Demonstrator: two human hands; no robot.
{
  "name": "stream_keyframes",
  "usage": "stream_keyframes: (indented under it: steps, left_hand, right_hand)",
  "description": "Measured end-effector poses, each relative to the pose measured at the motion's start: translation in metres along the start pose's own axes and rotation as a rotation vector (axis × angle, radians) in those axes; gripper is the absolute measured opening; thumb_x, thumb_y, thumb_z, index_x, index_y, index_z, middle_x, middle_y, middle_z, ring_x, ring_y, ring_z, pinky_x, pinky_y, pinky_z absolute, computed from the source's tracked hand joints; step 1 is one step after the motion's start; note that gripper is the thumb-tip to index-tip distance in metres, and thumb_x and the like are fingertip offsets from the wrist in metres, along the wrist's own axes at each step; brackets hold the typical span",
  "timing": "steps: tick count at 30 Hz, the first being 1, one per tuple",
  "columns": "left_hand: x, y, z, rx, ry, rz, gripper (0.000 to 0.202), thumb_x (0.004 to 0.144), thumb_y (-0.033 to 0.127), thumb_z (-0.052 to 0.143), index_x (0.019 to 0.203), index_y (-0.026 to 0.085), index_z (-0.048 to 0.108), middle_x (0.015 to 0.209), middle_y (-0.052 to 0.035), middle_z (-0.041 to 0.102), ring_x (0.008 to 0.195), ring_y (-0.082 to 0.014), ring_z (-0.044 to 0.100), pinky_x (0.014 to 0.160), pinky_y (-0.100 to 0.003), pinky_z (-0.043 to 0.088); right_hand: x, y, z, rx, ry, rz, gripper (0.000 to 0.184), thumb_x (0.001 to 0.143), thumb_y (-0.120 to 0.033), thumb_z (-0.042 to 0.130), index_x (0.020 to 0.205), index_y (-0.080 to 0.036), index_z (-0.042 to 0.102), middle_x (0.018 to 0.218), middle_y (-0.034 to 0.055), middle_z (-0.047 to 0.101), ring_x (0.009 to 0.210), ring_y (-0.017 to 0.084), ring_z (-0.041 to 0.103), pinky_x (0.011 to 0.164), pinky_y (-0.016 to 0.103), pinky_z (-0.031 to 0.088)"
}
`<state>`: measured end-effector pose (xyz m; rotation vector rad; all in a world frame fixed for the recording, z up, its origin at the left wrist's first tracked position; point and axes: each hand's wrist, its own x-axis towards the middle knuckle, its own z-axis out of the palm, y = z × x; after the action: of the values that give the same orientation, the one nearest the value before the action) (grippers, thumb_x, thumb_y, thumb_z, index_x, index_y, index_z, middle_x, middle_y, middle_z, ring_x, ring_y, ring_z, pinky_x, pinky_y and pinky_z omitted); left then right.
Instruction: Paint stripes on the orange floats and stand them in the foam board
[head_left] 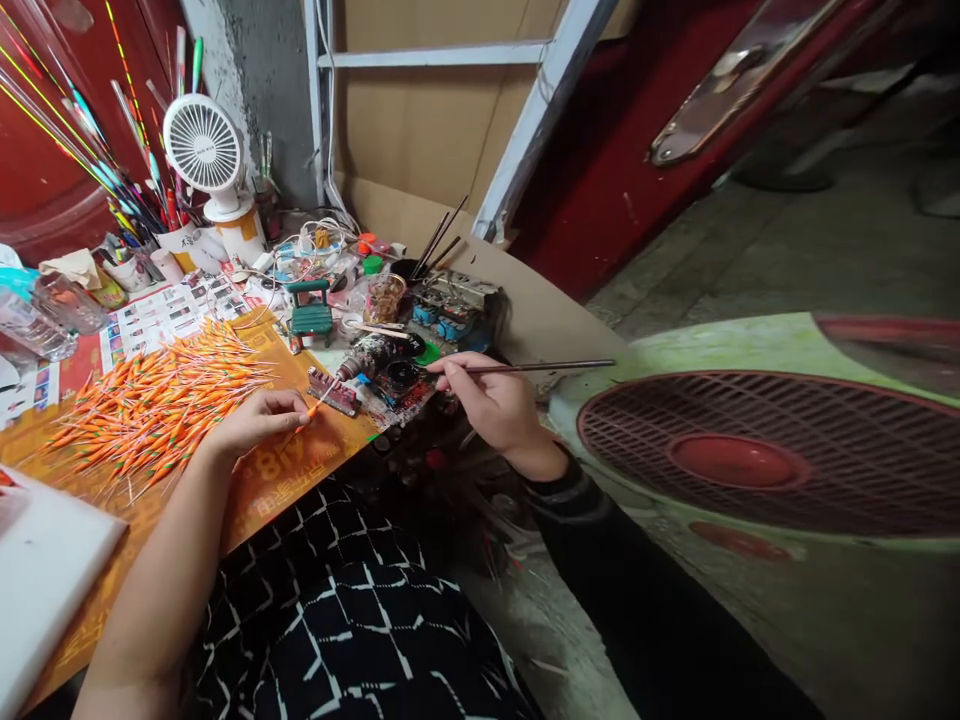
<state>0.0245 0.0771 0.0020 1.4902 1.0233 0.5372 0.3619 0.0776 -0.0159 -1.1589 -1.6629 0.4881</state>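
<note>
My left hand (pixel 259 420) is closed in a pinch on an orange fishing float (pixel 313 411) with a thin pale stem, above the table's front edge. The stem lies at a small notched stand (pixel 334 391); whether it rests on it I cannot tell. My right hand (pixel 491 408) grips a thin dark paintbrush (pixel 559 366), its handle pointing right. The brush tip is near a green lid (pixel 428 354) and a dark paint pot (pixel 401 375). Left of my left hand lies a large pile of orange floats (pixel 165 400) with green bands.
A white fan (pixel 202 145) stands at the back beside pots of long rods. A small green chair-shaped holder (pixel 310 312) and a cup of brushes (pixel 409 268) sit behind the paints. White foam (pixel 52 590) lies front left; a large fan grille (pixel 780 455) is at right.
</note>
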Motion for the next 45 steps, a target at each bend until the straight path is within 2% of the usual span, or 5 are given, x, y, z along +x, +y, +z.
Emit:
stream_keyframes:
  steps: [8,16,28,35,45]
  left_hand:
    - [0.004,-0.009,-0.003,-0.025,0.011,-0.033,0.039,0.079,0.051,0.074,0.079,0.013,0.065,0.068,0.0018,0.053,0.059,-0.0072,0.04,0.055,-0.022,0.028]
    - [0.003,-0.01,-0.004,-0.009,0.028,-0.05,0.037,0.081,0.05,0.071,0.083,0.013,0.067,0.068,0.0015,0.053,0.057,-0.0069,0.038,0.054,-0.022,0.026]
    - [0.005,-0.009,-0.006,0.063,0.017,-0.05,0.037,0.081,0.049,0.072,0.078,0.012,0.066,0.065,0.0016,0.053,0.058,-0.007,0.039,0.054,-0.023,0.026]
    - [0.006,-0.008,-0.004,0.072,0.048,-0.064,0.038,0.077,0.049,0.076,0.078,0.012,0.069,0.067,0.0,0.058,0.058,-0.0075,0.042,0.054,-0.022,0.027]
    - [0.006,-0.016,-0.008,0.018,0.045,-0.093,0.038,0.079,0.049,0.076,0.074,0.013,0.066,0.061,0.0028,0.05,0.054,-0.0059,0.035,0.051,-0.022,0.021]
  right_hand:
    - [0.013,-0.001,0.007,-0.197,-0.113,-0.176,0.016,0.089,-0.02,0.053,0.084,-0.022,0.067,0.075,0.0016,0.068,0.06,0.016,0.058,0.06,0.03,0.046]
    - [0.015,0.0,0.01,-0.222,-0.098,-0.274,0.015,0.089,-0.016,0.051,0.082,-0.023,0.064,0.08,0.0034,0.069,0.076,0.021,0.066,0.072,0.033,0.051]
    - [0.013,0.001,0.003,-0.129,-0.141,-0.212,0.022,0.096,-0.024,0.049,0.083,-0.023,0.066,0.08,0.0032,0.07,0.075,0.02,0.066,0.07,0.033,0.051]
    - [0.009,0.003,0.003,-0.148,-0.133,-0.172,0.024,0.097,-0.03,0.048,0.086,-0.024,0.068,0.085,0.0051,0.072,0.082,0.022,0.068,0.08,0.038,0.054]
    - [-0.004,0.004,-0.013,-0.103,-0.111,-0.151,0.021,0.098,-0.03,0.053,0.096,-0.024,0.072,0.091,0.0042,0.074,0.083,0.02,0.068,0.077,0.034,0.054]
